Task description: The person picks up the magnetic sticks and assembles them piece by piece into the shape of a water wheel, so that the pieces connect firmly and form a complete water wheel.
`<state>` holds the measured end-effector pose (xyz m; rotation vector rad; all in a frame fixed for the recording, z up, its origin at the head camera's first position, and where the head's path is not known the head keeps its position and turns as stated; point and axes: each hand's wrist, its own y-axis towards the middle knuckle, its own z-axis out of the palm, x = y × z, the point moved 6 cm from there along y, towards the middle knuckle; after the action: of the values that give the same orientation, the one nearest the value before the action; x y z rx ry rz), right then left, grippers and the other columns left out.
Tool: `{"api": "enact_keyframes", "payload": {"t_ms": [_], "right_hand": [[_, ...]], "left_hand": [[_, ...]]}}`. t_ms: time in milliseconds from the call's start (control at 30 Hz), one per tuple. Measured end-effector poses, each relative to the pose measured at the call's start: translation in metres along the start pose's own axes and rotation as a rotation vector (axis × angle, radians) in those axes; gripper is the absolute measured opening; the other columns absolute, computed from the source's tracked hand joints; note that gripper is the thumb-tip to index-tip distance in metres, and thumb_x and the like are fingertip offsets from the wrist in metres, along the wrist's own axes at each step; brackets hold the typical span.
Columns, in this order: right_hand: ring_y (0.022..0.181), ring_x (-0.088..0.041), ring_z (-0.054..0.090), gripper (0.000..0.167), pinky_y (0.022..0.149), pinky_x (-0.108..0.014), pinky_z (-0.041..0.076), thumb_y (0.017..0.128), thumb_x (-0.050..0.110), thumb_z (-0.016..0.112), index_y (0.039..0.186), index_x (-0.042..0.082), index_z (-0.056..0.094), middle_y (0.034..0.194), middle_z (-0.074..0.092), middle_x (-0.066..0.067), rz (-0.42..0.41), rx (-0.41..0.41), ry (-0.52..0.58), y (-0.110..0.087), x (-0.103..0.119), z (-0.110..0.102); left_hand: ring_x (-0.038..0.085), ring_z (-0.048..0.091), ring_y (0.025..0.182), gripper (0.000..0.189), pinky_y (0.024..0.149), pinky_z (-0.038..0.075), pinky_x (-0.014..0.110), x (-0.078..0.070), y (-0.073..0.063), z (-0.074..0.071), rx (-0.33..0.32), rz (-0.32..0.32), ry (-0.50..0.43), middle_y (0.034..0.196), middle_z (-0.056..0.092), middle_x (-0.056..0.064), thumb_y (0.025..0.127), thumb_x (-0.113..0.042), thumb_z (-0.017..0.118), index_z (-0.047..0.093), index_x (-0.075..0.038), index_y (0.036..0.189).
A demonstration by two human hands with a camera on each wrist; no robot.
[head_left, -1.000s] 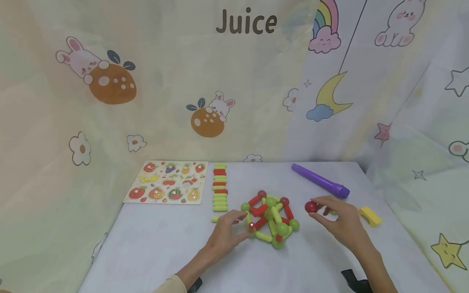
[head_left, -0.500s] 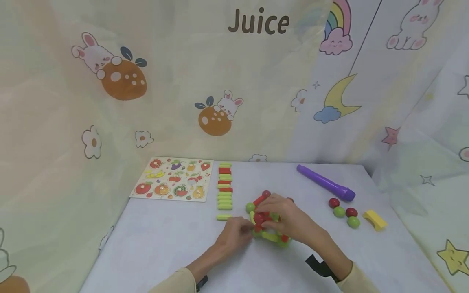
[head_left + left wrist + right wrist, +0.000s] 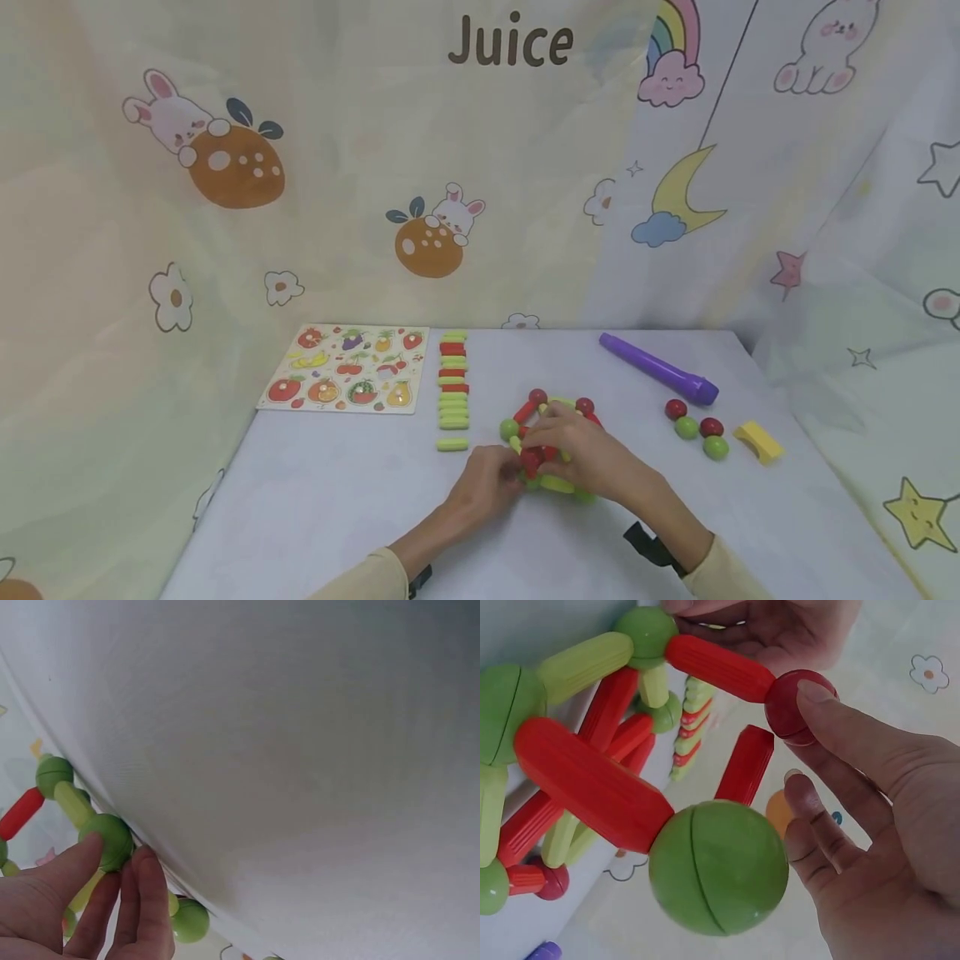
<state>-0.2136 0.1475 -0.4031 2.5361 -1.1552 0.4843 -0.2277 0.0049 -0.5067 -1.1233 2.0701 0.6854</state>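
Note:
A framework of red and light-green rods joined by red and green balls stands on the table; one of its green balls (image 3: 718, 866) is close to the right wrist view. My right hand (image 3: 588, 450) pinches a red ball (image 3: 784, 712) between thumb and fingers. That ball touches the upper end of a red rod (image 3: 724, 669), whose other end meets a green ball (image 3: 112, 844). My left hand (image 3: 487, 485) grips this green ball low at the framework's left side. Beside the red ball, another red rod (image 3: 746, 765) has a free end. My right hand hides part of the framework in the head view.
Right of the framework lie several loose balls (image 3: 686, 427), a yellow block (image 3: 759, 442) and a purple stick (image 3: 660, 369). A column of red and light-green rods (image 3: 453, 400) lies left of it, beside a fruit picture board (image 3: 345, 371). A patterned cloth hangs behind the table.
My right hand has carried the red ball leftward from the loose balls onto the framework's rod, then slightly lower. The left hand has moved in and now grips the green ball.

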Motion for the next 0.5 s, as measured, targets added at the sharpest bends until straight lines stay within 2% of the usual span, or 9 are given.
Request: {"api": "enact_keyframes", "payload": {"t_ms": [367,500], "right_hand": [[0.102,-0.010,0.052,0.033,0.084,-0.026,0.055,0.087,0.011,0.091,0.116,0.023,0.082,0.108,0.078,0.017,-0.012,-0.001,0.038,-0.0041,-0.0079,-0.0018],[0.102,-0.010,0.051,0.033,0.083,-0.025,0.055,0.089,0.015,0.090,0.120,0.024,0.080,0.108,0.075,0.017,0.017,0.033,0.043,-0.0032,-0.0096,-0.0023]], "left_hand": [[0.007,0.065,0.084,0.023,0.077,0.055,0.022,-0.0006,-0.0004,0.0009,-0.009,0.008,0.006,0.098,0.080,-0.001,0.089,0.002,0.084,0.082,-0.008,0.109],[0.006,0.066,0.087,0.023,0.080,0.056,0.023,-0.0012,-0.0010,0.0001,0.002,-0.013,-0.004,0.099,0.080,-0.003,0.090,-0.001,0.084,0.081,-0.010,0.111]]}}
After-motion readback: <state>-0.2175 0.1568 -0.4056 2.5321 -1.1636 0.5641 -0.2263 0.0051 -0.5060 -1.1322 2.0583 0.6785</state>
